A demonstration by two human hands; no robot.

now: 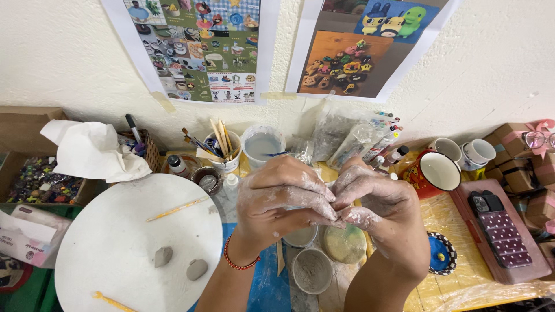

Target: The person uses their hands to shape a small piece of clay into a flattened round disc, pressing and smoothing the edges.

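My left hand [283, 199] and my right hand [384, 208] meet fingertip to fingertip over the middle of the table. Both are smeared with pale grey clay. Their fingers are curled together and pinch something small between them; the thing itself is hidden by the fingers. A red bead bracelet [238, 263] sits on my left wrist. Under the hands lie a small tub of grey slip [312, 270] and a yellowish round lid [346, 244]. To the left, a white round board [115, 237] carries two small grey clay lumps [163, 256], [197, 269].
A yellow modelling stick [176, 209] lies on the board. Behind the hands stand a water cup [263, 144], a cup of brushes [222, 147], marker pens [384, 133]. Right: red mug [435, 173], white cups [478, 151], phone [500, 228], blue dish [442, 253]. Left: crumpled tissue [92, 151], box of small figures [40, 182].
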